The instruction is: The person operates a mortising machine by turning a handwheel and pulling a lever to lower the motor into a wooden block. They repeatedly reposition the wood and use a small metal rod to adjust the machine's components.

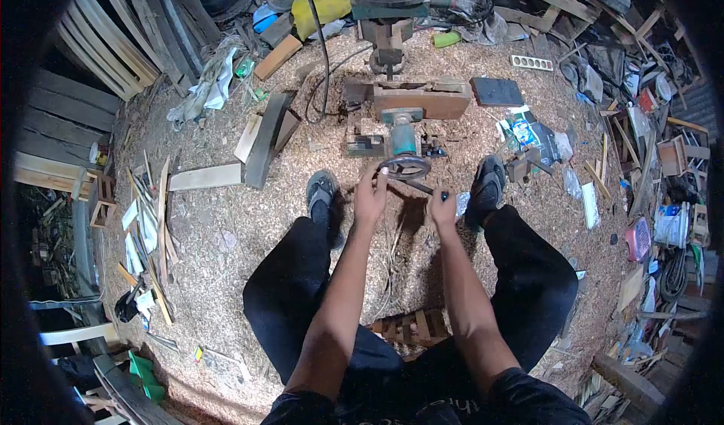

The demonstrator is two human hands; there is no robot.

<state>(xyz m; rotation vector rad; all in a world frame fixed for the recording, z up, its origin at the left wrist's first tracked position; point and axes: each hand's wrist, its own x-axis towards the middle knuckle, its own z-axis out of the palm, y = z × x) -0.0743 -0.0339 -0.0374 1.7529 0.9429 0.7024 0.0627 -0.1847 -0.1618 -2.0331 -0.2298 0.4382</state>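
My left hand (370,193) is closed on the left edge of a round handwheel (407,166) at the front of a green machine vise. My right hand (442,206) is wrapped round the black end of a lever (417,187) just below the wheel. Behind the wheel, the green cylinder (403,137) leads to a clamp holding a reddish-brown wooden block (431,105). Above the block hangs the machine's spindle (389,48), its tip near the wood.
Wood shavings cover the floor (219,266). A dark plank (265,142) and pale boards lie at left. A dark flat block (498,92) and metal pieces (523,166) are at right. A cable (326,70) hangs beside the machine. My feet stand on both sides of the wheel.
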